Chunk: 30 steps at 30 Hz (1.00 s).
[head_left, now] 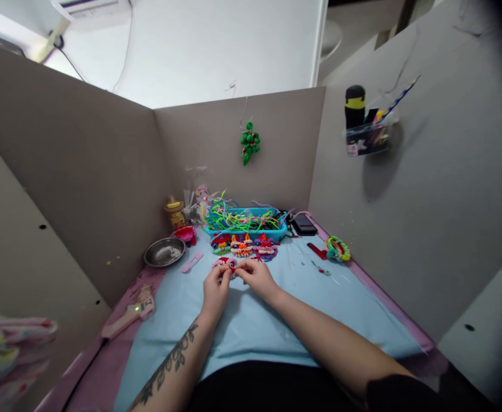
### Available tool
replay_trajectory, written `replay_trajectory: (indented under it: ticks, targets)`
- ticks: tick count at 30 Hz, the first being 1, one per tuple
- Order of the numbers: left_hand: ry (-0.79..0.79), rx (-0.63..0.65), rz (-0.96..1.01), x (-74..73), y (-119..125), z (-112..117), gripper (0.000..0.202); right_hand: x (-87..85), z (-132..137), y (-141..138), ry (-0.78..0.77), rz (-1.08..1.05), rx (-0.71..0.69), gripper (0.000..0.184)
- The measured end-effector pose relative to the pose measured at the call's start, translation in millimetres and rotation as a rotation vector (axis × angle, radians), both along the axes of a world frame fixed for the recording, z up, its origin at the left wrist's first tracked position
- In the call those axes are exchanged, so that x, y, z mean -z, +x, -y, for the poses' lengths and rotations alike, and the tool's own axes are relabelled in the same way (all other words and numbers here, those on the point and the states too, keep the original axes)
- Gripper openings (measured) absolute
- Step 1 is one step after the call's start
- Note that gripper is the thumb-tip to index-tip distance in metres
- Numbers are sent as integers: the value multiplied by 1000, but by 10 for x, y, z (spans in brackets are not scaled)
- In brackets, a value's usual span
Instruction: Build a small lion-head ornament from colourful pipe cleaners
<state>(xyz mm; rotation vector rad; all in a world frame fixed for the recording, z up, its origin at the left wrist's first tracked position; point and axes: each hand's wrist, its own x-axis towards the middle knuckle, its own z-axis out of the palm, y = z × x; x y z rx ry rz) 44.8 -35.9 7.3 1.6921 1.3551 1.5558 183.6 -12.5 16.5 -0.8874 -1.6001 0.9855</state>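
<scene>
My left hand and my right hand meet over the middle of the light blue cloth. Between their pinched fingertips is a small pink and red fuzzy craft figure with what looks like a round eye; the fingers cover part of it. Just beyond it stand similar figures in a row: a green and orange one, an orange and white one and a purple and red one. Behind them sits a blue basket heaped with coloured fuzzy stems.
On the left are a metal bowl with small white bits, a pink flat tool and a pink glue gun with a lit green light. At right lie a phone and a yellow-green ring bundle. Grey partitions enclose the table.
</scene>
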Motion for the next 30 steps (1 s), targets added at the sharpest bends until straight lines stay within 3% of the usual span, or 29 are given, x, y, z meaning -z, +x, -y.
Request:
replay_trajectory:
  ticks: [3, 9, 20, 30]
  targets:
    - [-20, 8, 86, 0, 9, -9, 23, 18, -5, -63, -160, -157, -82, 16]
    - [-27, 37, 209, 9, 11, -33, 26, 30, -3, -134, -200, -243, -69, 15]
    - [-132, 130, 183, 40, 14, -55, 27, 18, -15, -12, 101, 3, 23, 10]
    - [68, 118, -156, 15, -12, -14, 13, -80, -44, 218, 447, 531, -24, 9]
